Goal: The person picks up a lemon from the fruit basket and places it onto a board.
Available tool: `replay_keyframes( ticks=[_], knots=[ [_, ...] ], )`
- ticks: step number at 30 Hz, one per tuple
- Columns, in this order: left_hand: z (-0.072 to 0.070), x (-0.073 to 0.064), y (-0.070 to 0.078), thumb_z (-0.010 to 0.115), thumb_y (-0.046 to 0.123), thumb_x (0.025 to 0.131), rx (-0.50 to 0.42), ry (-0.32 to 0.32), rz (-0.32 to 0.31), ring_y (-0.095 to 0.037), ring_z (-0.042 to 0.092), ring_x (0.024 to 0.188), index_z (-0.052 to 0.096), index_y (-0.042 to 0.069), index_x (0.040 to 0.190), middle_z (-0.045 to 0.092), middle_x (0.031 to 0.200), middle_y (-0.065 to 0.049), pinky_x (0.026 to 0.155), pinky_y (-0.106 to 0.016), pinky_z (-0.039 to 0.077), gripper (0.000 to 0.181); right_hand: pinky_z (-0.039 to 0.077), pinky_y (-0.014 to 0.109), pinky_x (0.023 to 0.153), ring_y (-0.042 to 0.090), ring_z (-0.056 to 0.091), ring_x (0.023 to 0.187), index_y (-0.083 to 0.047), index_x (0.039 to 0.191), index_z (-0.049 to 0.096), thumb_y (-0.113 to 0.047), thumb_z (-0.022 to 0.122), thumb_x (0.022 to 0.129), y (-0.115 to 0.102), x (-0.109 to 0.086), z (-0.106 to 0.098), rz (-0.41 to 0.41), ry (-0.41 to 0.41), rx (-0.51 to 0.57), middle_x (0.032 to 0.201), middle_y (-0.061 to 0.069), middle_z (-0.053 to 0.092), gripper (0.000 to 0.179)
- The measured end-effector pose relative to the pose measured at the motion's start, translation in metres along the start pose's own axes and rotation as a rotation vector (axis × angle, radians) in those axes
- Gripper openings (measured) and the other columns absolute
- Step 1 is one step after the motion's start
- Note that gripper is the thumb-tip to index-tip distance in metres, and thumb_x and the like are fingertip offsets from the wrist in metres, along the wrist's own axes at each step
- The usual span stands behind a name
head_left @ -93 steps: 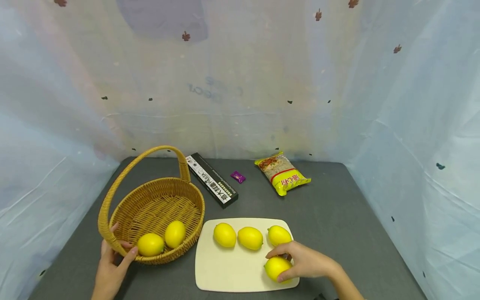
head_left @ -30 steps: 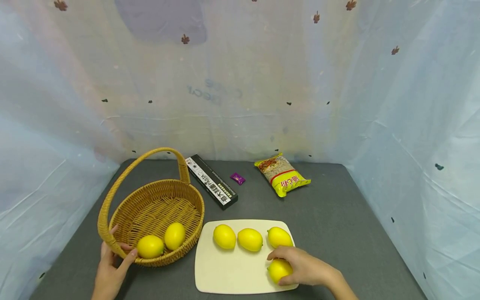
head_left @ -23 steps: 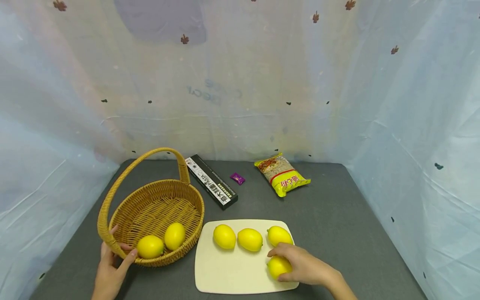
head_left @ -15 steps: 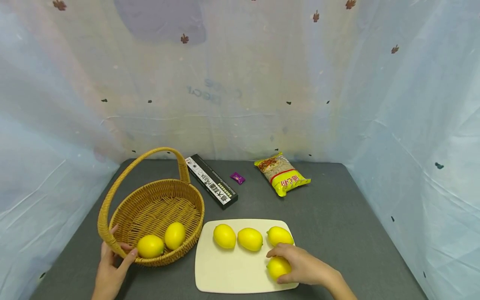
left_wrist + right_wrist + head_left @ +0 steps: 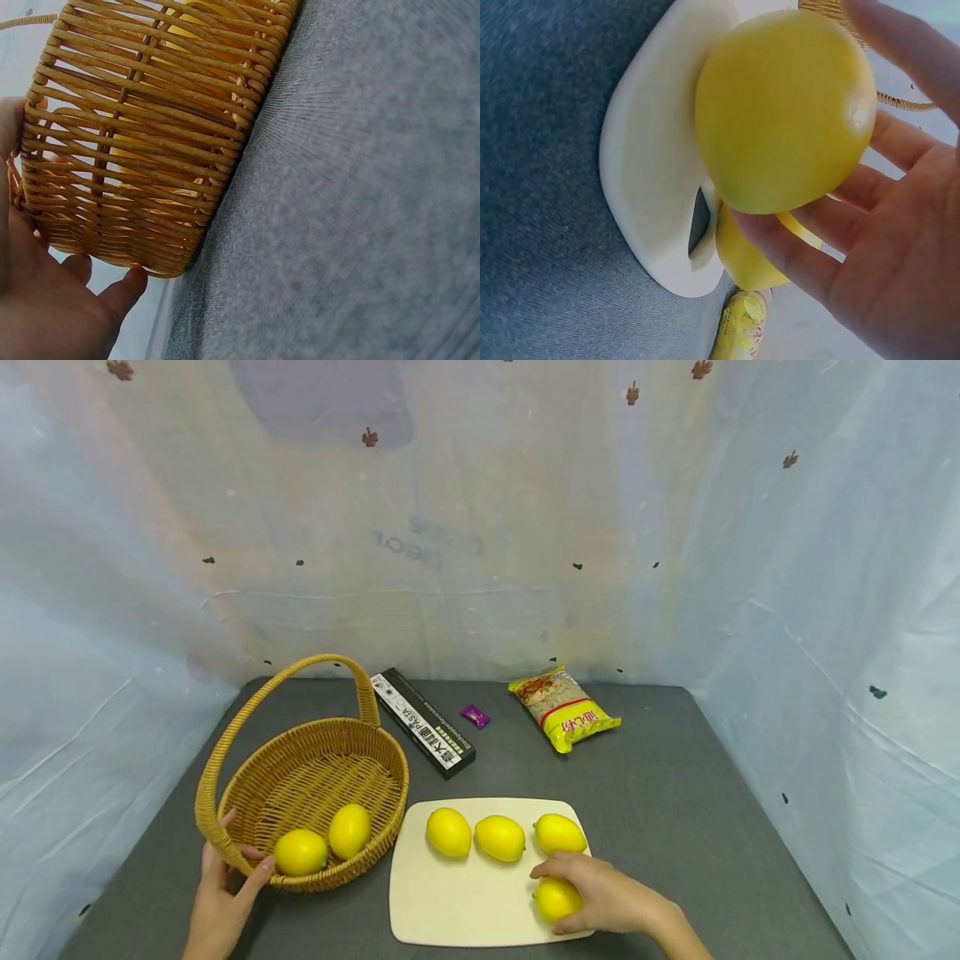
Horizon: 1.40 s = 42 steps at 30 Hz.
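My left hand (image 5: 225, 893) holds the near left rim of a wicker basket (image 5: 322, 739), the thumb inside and fingers on the outer weave. Two lemons lie in the basket: one lemon (image 5: 300, 852) by my thumb and another lemon (image 5: 349, 832) beside it. At the right end of a cream cutting board (image 5: 457, 902), my right hand (image 5: 611, 897) grips a lemon (image 5: 780, 112), fingers on its far side and thumb on its near side. Further back on the board lie a left lemon (image 5: 448, 832), a middle lemon (image 5: 500, 838) and a right lemon (image 5: 559, 833).
Behind the board lie a black pasta box (image 5: 423, 722), a small purple wrapped sweet (image 5: 475, 717) and a yellow food packet (image 5: 566, 708). The grey tabletop (image 5: 675, 793) is enclosed by pale sheeting (image 5: 480, 527) at the back and sides. The basket's tall handle (image 5: 247, 710) arches over it.
Very little differs. My right hand and its lemon shift slightly back and forth at the board's right end. My left hand and the basket keep their place.
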<state>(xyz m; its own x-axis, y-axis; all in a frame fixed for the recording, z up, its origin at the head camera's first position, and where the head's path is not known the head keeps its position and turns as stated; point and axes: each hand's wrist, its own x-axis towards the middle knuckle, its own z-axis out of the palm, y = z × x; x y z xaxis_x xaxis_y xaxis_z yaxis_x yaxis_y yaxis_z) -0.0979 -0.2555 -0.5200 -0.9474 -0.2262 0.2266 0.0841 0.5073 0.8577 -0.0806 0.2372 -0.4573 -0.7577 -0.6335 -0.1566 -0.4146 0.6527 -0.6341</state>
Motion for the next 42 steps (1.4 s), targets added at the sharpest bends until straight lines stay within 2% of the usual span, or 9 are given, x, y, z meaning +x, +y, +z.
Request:
replay_keyframes(
  ticks=[5,10,17,19,25,33,36,39,42],
  knots=[
    [0.001,-0.002,0.0,0.063,0.013,0.099,-0.005,-0.001,0.001,0.002,0.042,0.098,0.055,-0.008,0.115,0.019,0.153,-0.007,0.074,-0.005,0.036,0.028,0.047,0.03,0.092,0.004,0.055,0.103,-0.01,0.125,0.064,-0.025,0.083,0.082,0.0,0.002,-0.003,-0.002,0.002,0.07,0.119,-0.005,0.063,0.049],
    [0.002,-0.003,-0.001,0.063,0.014,0.099,-0.003,0.0,0.003,0.001,0.042,0.097,0.055,-0.008,0.117,0.018,0.155,-0.006,0.074,-0.005,0.037,0.029,0.049,0.034,0.092,0.009,0.058,0.103,-0.006,0.126,0.063,-0.024,0.081,0.085,-0.002,0.006,-0.009,-0.002,-0.002,0.166,0.119,0.001,0.065,0.048],
    [0.003,-0.002,-0.003,0.064,0.01,0.098,-0.019,-0.004,0.01,0.002,0.043,0.096,0.055,-0.007,0.115,0.017,0.155,-0.004,0.073,-0.006,0.038,0.025,0.05,0.039,0.094,0.02,0.06,0.107,-0.004,0.127,0.063,-0.025,0.077,0.089,-0.015,0.022,-0.025,-0.036,0.01,0.116,0.12,0.004,0.065,0.046],
    [0.003,-0.001,-0.003,0.064,0.01,0.098,-0.016,-0.005,0.009,0.002,0.044,0.095,0.055,-0.007,0.118,0.02,0.151,-0.005,0.073,-0.007,0.038,0.028,0.049,0.04,0.095,0.021,0.06,0.107,-0.005,0.128,0.063,-0.025,0.077,0.09,-0.021,0.032,-0.032,-0.048,0.011,0.077,0.12,0.004,0.065,0.046],
    [0.001,0.0,-0.002,0.064,0.01,0.099,-0.004,-0.002,-0.007,0.002,0.046,0.09,0.041,-0.003,0.144,0.034,0.127,-0.01,0.071,-0.008,0.039,0.053,0.048,0.036,0.096,0.02,0.061,0.111,-0.007,0.131,0.062,-0.022,0.073,0.093,-0.048,0.07,-0.047,-0.115,0.004,-0.043,0.125,0.004,0.065,0.042],
    [0.002,0.001,-0.004,0.065,0.008,0.097,0.006,0.0,0.009,0.003,0.044,0.092,0.038,-0.001,0.147,0.035,0.127,-0.01,0.073,-0.006,0.035,0.058,0.046,0.024,0.097,0.01,0.06,0.114,-0.009,0.135,0.06,-0.021,0.067,0.098,-0.089,0.125,-0.06,-0.277,-0.056,-0.111,0.131,0.002,0.063,0.039],
    [0.002,0.001,-0.003,0.064,0.009,0.098,0.005,-0.003,0.006,0.002,0.043,0.094,0.047,-0.005,0.138,0.032,0.132,-0.01,0.073,-0.007,0.036,0.045,0.045,0.023,0.098,0.008,0.059,0.114,-0.008,0.136,0.06,-0.021,0.066,0.098,-0.102,0.143,-0.063,-0.32,-0.074,-0.12,0.131,0.002,0.063,0.04],
    [0.0,0.0,-0.002,0.063,0.01,0.099,0.001,-0.002,0.014,0.0,0.044,0.094,0.046,-0.005,0.138,0.033,0.13,-0.01,0.072,-0.007,0.037,0.045,0.043,0.021,0.098,0.009,0.059,0.113,-0.007,0.136,0.059,-0.02,0.066,0.098,-0.114,0.159,-0.064,-0.369,-0.088,-0.137,0.131,0.004,0.063,0.041],
    [-0.001,0.0,-0.002,0.063,0.008,0.099,-0.004,0.0,0.029,0.0,0.045,0.092,0.038,0.0,0.148,0.036,0.125,-0.01,0.072,-0.008,0.038,0.056,0.042,0.019,0.097,0.01,0.059,0.114,-0.005,0.137,0.058,-0.019,0.066,0.098,-0.124,0.176,-0.064,-0.408,-0.114,-0.155,0.133,0.005,0.062,0.042]
  ],
)
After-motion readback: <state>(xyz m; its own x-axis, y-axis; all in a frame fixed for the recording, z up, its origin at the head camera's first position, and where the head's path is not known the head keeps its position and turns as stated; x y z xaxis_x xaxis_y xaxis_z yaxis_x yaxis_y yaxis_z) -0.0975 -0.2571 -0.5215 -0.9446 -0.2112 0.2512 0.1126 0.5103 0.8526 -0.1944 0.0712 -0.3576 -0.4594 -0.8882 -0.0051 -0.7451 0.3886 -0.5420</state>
